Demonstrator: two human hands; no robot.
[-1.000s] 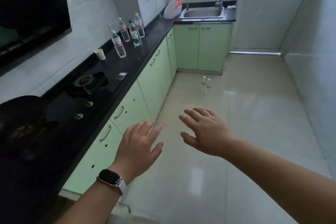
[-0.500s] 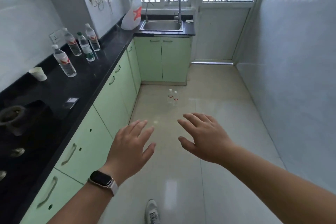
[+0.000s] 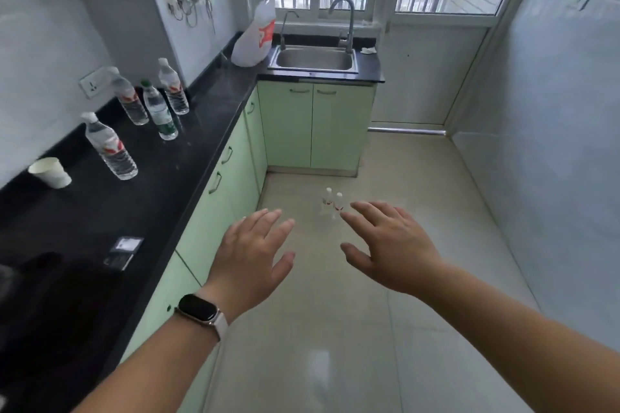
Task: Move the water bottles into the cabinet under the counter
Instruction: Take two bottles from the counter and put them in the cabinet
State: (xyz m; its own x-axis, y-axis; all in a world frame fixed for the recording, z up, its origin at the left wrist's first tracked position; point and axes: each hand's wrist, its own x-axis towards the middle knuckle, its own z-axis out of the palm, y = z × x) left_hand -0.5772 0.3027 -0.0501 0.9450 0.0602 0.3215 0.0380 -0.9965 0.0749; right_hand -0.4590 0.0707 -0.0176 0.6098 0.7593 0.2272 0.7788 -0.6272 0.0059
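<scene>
Water bottles (image 3: 129,100) wait upright on the black stone counter (image 3: 188,157) at left. A lone clear plastic bottle with a red label (image 3: 110,147) stands near a white paper cup (image 3: 50,173), and farther back is a tight trio of clear plastic bottles (image 3: 159,112), the middle one green-labelled. Below the counter, the pale green cabinet doors (image 3: 231,157) are all closed. The person's left hand (image 3: 251,251), a dark-faced watch (image 3: 198,308) on its wrist, is empty, fingers spread and relaxed over the beige tiled floor (image 3: 335,329). Two small clear bottles (image 3: 328,199) stand together on that floor between the hands. The right hand (image 3: 392,245) is likewise empty and loose. No bottle has reached the cabinet. The likely hazards: a reach into the trio could topple a neighbour, and a fallen bottle might roll off the counter edge. Grabbing bottles before opening a door would leave no free hand for the handle. A careless step could kick over the floor pair.
</scene>
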